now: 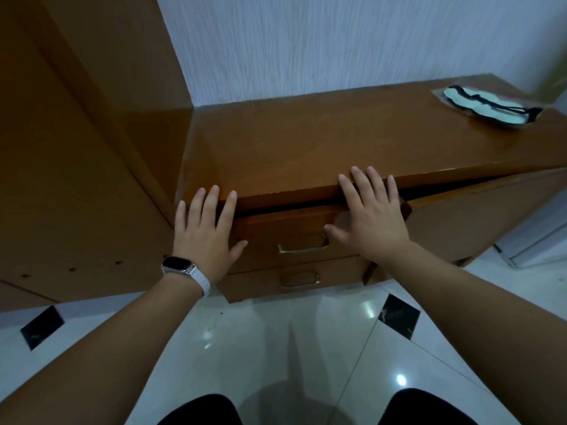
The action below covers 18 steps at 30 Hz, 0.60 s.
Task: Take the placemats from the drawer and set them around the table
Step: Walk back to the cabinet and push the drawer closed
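A low brown wooden cabinet stands against the wall. Its top drawer sits slightly out, with a dark gap above its front and a brass handle. A second drawer below has its own handle. My left hand, a watch on its wrist, lies flat with fingers spread at the drawer's left edge. My right hand is flat and spread over the drawer's right upper corner, fingertips on the cabinet top's front edge. Neither hand holds anything. No placemats are visible.
A tall brown wardrobe panel rises on the left. A pale green sleep mask in clear wrapping lies at the cabinet top's far right. The floor is glossy white tile with black insets. My knees show at the bottom edge.
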Tool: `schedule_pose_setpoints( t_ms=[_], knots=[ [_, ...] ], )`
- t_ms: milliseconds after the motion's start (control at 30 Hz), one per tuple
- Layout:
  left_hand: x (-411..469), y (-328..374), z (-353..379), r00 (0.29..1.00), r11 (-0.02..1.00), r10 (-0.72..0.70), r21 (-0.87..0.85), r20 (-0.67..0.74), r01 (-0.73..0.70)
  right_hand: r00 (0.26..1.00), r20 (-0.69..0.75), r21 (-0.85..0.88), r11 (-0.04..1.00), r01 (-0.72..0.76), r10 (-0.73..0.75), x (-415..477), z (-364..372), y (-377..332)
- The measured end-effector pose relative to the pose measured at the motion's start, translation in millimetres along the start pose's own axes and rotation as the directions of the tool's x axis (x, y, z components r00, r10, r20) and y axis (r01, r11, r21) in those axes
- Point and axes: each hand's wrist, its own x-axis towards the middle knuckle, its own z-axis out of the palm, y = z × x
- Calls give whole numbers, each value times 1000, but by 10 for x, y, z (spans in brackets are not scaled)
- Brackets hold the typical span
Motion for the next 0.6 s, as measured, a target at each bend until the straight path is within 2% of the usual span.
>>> schedule_pose_setpoints(
  t_ms=[333, 467, 600],
  knots=[
    [27, 34, 262, 983, 999, -38, -19, -180, 35, 994, -99, 36, 999, -40, 44, 73, 190, -26],
    [47, 72, 293, 981, 997, -77, -29, -179, 73, 989, -130, 60, 996, -61, 68, 87, 235, -73],
    [46, 104, 231, 984, 995, -90, -49, -152, 83, 992, -101, 53, 996, -68, 73, 90, 205, -89]
  ],
)
